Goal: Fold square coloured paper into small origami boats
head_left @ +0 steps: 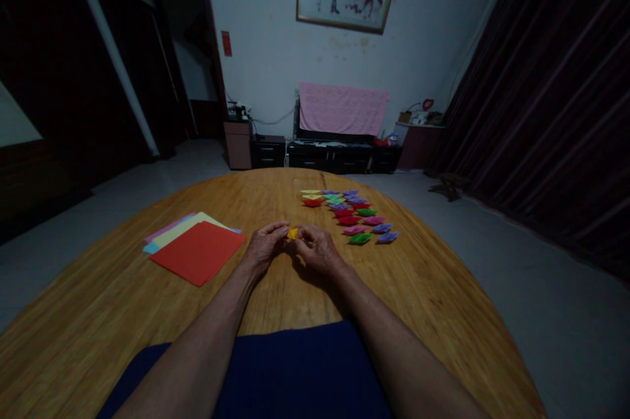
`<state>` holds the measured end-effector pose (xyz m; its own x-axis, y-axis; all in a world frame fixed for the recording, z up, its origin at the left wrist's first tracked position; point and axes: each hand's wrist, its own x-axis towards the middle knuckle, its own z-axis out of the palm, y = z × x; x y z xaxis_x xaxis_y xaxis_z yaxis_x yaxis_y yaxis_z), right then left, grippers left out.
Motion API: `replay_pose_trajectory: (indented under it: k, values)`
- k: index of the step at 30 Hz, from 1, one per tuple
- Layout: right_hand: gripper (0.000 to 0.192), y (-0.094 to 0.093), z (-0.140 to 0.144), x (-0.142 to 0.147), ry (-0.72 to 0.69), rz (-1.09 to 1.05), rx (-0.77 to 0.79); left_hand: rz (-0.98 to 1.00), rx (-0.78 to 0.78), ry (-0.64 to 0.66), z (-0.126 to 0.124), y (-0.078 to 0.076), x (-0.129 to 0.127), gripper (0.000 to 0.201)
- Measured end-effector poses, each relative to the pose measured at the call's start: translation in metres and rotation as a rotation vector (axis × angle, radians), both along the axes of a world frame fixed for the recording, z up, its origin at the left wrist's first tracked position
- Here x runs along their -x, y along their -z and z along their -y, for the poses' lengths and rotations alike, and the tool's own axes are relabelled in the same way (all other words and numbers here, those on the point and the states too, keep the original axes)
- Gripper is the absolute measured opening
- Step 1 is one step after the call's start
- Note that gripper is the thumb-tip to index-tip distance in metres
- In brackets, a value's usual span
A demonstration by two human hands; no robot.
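Between my two hands, just above the near middle of the table, is a small piece of folded yellow paper (293,234). My left hand (266,247) pinches its left side, and my right hand (319,249) grips it from the right. Fingers cover most of the paper, so its full shape is hidden. Beyond my right hand, several folded paper boats (348,220) in red, green, pink, purple and yellow stand in slanting rows. Left of my left hand lies a fanned stack of coloured paper sheets, with a red sheet (197,252) on top.
The round wooden table (266,192) curves away on both sides. Past it, a low black cabinet (308,157) and a screen draped with a pink cloth (343,109) stand against the wall. A dark curtain (546,90) hangs at right.
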<state>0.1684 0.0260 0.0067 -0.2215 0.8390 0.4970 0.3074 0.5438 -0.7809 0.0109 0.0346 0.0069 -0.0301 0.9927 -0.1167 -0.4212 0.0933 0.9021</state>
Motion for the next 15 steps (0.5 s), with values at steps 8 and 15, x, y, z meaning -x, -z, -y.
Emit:
replay_pose_trajectory:
  k: [8,15]
  values:
    - [0.006,0.0062,-0.0020,0.0069,-0.021,-0.237,0.297,0.031,-0.027,-0.014,-0.0002,-0.0006,-0.0011,0.040]
    - [0.019,0.0037,-0.0046,0.0067,-0.051,-0.277,0.177,0.030,-0.041,0.003,0.0036,-0.0063,-0.0029,0.040]
